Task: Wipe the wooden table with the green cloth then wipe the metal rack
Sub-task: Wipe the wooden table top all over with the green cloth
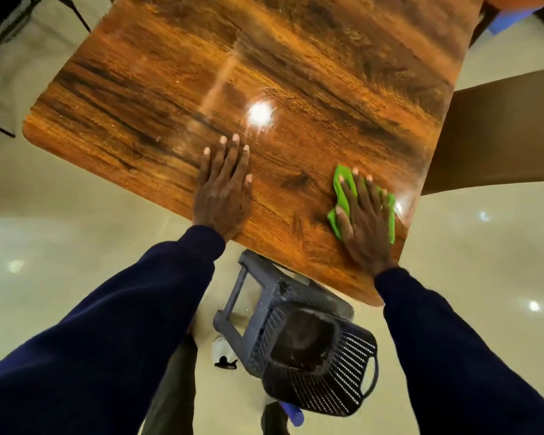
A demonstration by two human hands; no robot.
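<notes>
The glossy wooden table (264, 73) fills the upper half of the head view, with a ceiling light reflected in its middle. My right hand (366, 224) lies flat with straight fingers on the green cloth (343, 196), pressing it against the table near the front right corner. My left hand (223, 189) rests flat on the bare wood near the front edge, fingers straight and together. Both arms wear dark blue sleeves. A thin black metal frame (0, 42) shows at the top left; I cannot tell whether it is the rack.
Below the table's front edge, a dark plastic stool (255, 309) and a black slatted basket (336, 372) stand on the shiny pale floor. A small white spray bottle (222, 351) lies beside the stool. A brown chair back (500, 133) stands against the table's right side.
</notes>
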